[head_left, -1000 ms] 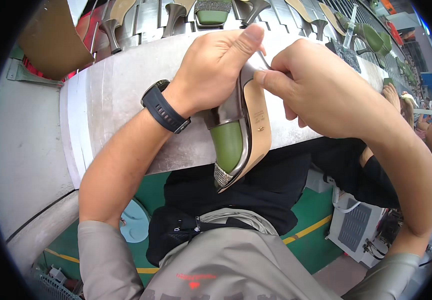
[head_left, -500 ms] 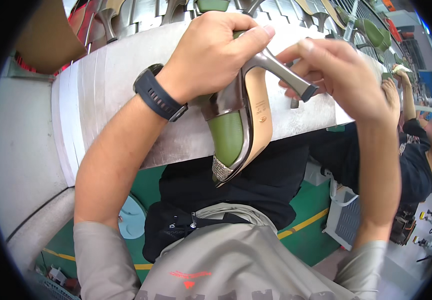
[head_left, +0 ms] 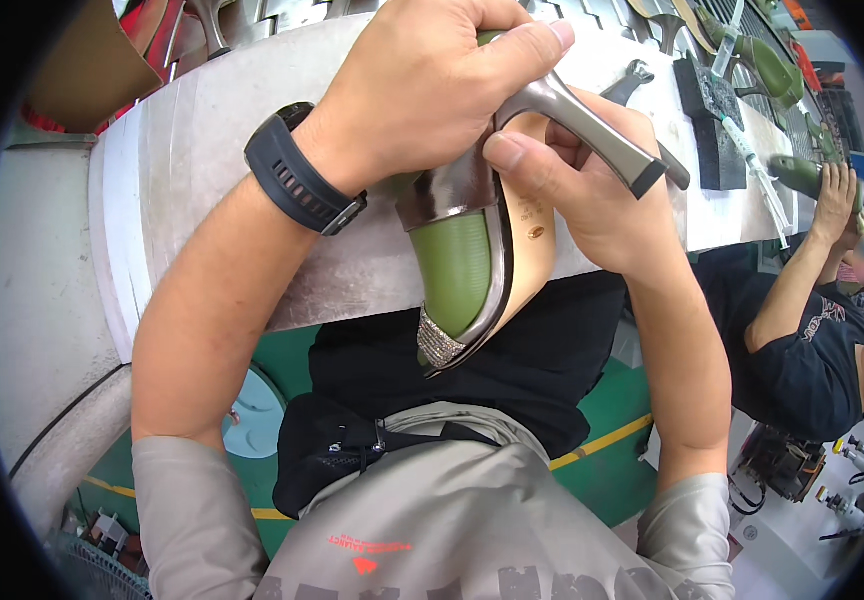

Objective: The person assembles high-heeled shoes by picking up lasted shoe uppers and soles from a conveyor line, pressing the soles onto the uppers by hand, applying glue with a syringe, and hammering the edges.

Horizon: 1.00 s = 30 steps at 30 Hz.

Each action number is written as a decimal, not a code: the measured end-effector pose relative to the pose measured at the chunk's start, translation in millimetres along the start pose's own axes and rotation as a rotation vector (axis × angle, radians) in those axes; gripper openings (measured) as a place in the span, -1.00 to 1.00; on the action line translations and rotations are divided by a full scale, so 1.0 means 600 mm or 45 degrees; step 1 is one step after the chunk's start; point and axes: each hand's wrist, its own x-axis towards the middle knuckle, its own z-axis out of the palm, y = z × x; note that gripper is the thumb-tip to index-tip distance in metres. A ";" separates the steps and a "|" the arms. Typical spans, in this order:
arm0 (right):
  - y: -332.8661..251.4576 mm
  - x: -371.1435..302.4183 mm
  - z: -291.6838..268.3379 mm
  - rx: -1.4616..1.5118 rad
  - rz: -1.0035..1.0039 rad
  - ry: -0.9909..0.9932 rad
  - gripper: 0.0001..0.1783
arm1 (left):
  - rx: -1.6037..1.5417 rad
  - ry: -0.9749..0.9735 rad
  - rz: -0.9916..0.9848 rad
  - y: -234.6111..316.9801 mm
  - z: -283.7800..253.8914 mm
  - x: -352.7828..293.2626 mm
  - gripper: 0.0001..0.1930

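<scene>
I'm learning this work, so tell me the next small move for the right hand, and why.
I'd probably slide the thumb of the right hand gently toward the heel: that thumb lies over the sole near the heel's base, and the left hand grips the back of the shoe.

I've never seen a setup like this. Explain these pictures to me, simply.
There is no machine: each grip is a person's bare hand. A wide camera worn on the person's head looks down; its lens bends straight edges. The left grip holds a green and metallic high-heeled shoe, toe toward the person. The right grip is at the sole, near the heel; what its hidden fingers hold, I cannot tell. The pale worktable bears a black block, with a syringe by it.
</scene>
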 end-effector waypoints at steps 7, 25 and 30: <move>0.022 -0.013 0.015 0.104 -0.165 0.137 -0.72 | 0.092 0.044 0.098 0.006 0.008 0.003 -0.64; -0.028 0.019 0.014 0.162 -0.081 0.103 -0.54 | 0.113 -0.135 0.091 -0.017 -0.040 0.007 -0.61; -0.070 0.056 0.029 -0.547 -0.326 0.102 -0.42 | 0.138 0.342 0.080 -0.026 -0.111 -0.063 -0.43</move>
